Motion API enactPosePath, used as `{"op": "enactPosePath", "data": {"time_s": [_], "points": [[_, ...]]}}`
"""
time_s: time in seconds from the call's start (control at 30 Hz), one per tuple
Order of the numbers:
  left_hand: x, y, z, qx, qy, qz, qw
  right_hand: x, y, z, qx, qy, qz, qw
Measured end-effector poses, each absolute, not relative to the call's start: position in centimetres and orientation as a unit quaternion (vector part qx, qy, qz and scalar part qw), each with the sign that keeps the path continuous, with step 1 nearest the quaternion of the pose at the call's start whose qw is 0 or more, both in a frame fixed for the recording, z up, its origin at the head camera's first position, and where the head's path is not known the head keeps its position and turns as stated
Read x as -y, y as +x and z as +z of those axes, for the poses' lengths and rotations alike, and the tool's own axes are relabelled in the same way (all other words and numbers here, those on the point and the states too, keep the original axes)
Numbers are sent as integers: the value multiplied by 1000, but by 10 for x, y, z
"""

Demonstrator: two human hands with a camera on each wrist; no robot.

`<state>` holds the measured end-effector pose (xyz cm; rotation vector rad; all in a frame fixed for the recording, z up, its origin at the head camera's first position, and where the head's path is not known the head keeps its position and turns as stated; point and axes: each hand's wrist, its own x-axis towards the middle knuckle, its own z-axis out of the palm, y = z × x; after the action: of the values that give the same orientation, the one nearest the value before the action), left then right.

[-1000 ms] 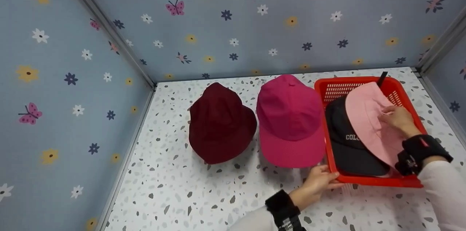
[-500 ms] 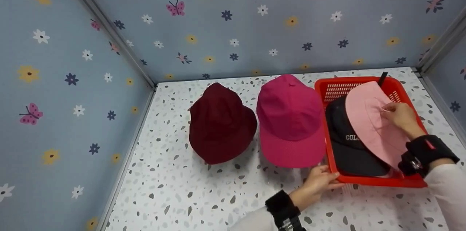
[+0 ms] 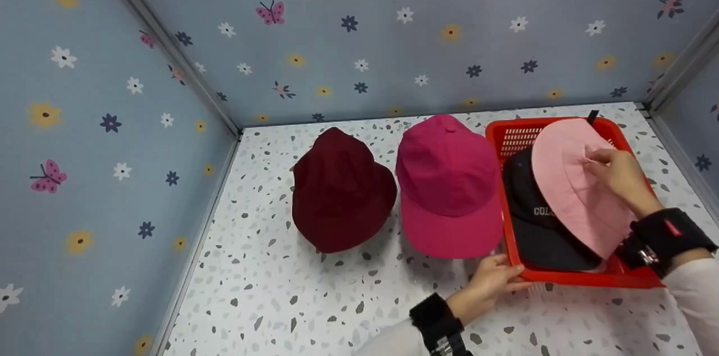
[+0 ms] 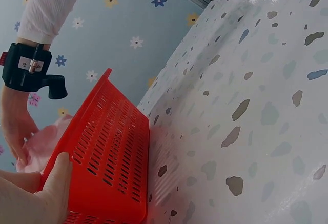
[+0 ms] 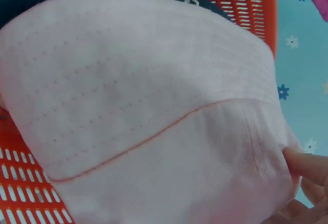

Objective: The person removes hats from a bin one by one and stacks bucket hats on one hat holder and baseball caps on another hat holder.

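My right hand [image 3: 617, 175] pinches the crown of a pink bucket hat [image 3: 567, 176]; the right wrist view shows thumb and fingers on the hat's fabric [image 5: 154, 147]. The hat lies tilted over a black cap [image 3: 539, 243] with white lettering, partly covering it, within a red plastic basket [image 3: 508, 232]. At the basket's near left corner, my left hand [image 3: 490, 283] grips the rim, its thumb over the red wall [image 4: 107, 147] in the left wrist view. The inside of the hat is hidden.
A magenta cap [image 3: 449, 182] sits against the basket's left side. Left of it lies a dark red bucket hat [image 3: 340, 193]. Flowered walls [image 3: 387, 36] enclose the speckled table [image 3: 258, 288] at the back and sides.
My right hand has risen slightly with the pink hat, which has shifted up and uncovers more of the basket's near right corner. The left hand keeps its place on the rim.
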<state>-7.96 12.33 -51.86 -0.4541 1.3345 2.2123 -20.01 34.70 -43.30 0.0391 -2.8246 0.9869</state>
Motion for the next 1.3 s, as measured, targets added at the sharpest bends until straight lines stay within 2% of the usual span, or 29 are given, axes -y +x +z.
{"op": "enactPosePath", "data": {"time_s": [0.23, 0.6, 0.87, 1.13, 1.3], "points": [[-123, -79, -518, -497, -167, 812, 256, -333, -195, -421, 929, 39, 348, 120], [-122, -78, -519, -493, -171, 813, 257, -315, -185, -393, 918, 58, 366, 139], [-119, -76, -519, -496, -156, 816, 253, -304, -178, -376, 898, 61, 391, 193], [-117, -75, -520, -506, -167, 809, 247, -299, -171, -365, 875, 43, 458, 153], [-111, -74, -520, -514, -159, 806, 248, -295, -165, -359, 855, 60, 493, 150]]}}
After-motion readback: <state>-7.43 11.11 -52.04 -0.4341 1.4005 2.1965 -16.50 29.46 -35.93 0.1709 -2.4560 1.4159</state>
